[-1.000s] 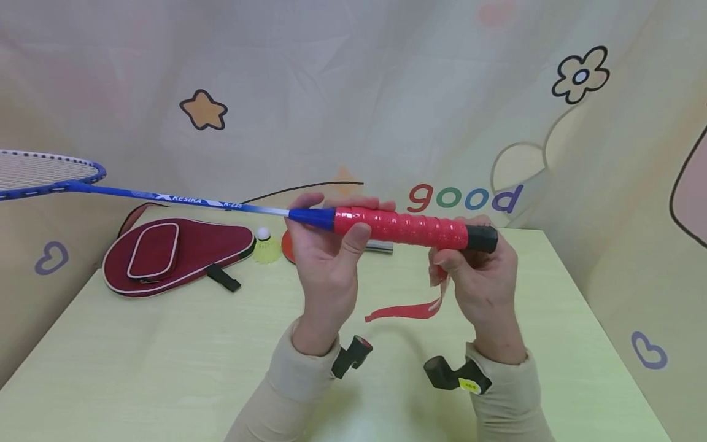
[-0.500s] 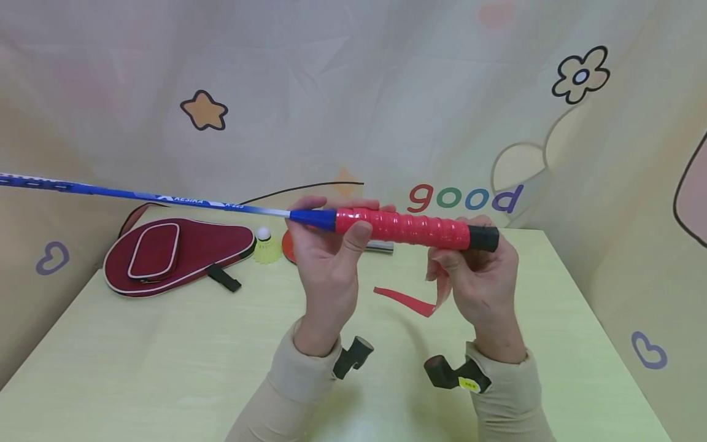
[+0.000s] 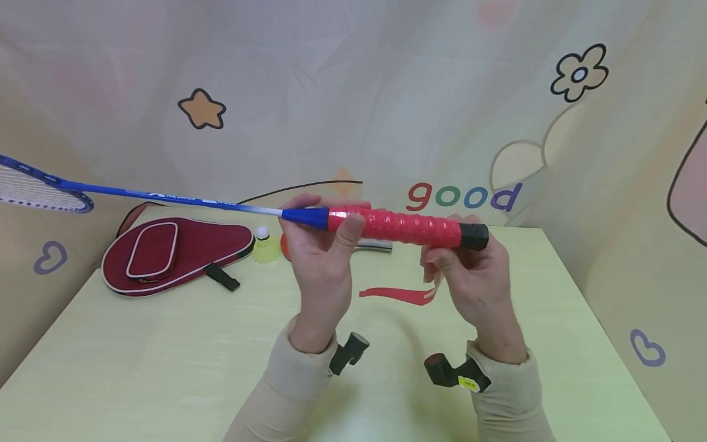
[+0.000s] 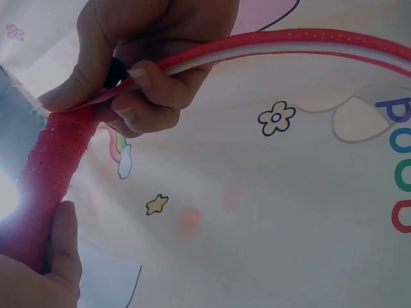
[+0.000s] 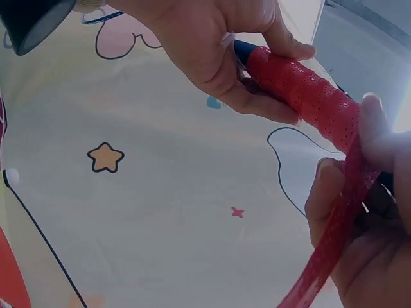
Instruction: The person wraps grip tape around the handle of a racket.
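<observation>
A blue badminton racket (image 3: 182,199) is held level above the table in the head view, its strung head cut off at the left edge. Red perforated grip tape (image 3: 394,226) winds round its handle up to a black butt end (image 3: 474,236). My left hand (image 3: 323,276) holds the handle beside the blue cone (image 3: 305,217), thumb on the near side. At the butt end, my right hand (image 3: 483,285) pinches the tape against the handle. From those fingers hangs a loose tape tail (image 3: 394,295), seen in the left wrist view as a long red strip (image 4: 289,40) with a pale underside.
On the table (image 3: 166,368) behind my hands lie a dark red paddle case (image 3: 210,242) with a black strap (image 3: 223,277) and a yellow shuttlecock (image 3: 266,247). A red thing (image 3: 285,247) and a silvery bar (image 3: 375,245) are partly hidden by my left hand. A printed curtain (image 3: 353,92) hangs behind.
The racket has rolled about its long axis: its head goes from above the shaft, through edge-on, to below it. The loose tape tail has swung. Both hands keep nearly the same place.
</observation>
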A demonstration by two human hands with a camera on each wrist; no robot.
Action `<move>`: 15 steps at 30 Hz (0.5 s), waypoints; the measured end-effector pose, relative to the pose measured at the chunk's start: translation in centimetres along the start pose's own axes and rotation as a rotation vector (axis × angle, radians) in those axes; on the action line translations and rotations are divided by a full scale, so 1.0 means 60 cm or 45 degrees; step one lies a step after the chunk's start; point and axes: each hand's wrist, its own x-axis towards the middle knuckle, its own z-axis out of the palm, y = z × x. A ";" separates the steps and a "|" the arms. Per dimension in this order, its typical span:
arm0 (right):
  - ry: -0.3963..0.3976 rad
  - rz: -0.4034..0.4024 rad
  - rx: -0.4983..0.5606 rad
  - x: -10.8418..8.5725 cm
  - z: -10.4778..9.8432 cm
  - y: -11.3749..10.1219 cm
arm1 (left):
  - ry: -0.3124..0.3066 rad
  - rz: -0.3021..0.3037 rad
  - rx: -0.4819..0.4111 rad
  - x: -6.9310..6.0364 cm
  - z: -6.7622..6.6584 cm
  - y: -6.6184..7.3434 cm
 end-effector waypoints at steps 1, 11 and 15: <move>-0.005 0.004 -0.018 0.000 0.001 0.000 | 0.004 0.003 -0.004 0.001 -0.001 0.000; 0.072 0.017 -0.169 -0.003 0.005 -0.004 | 0.068 -0.066 -0.038 -0.001 0.003 0.001; 0.108 0.072 -0.186 -0.004 0.007 -0.001 | 0.084 -0.048 -0.025 0.000 0.003 0.000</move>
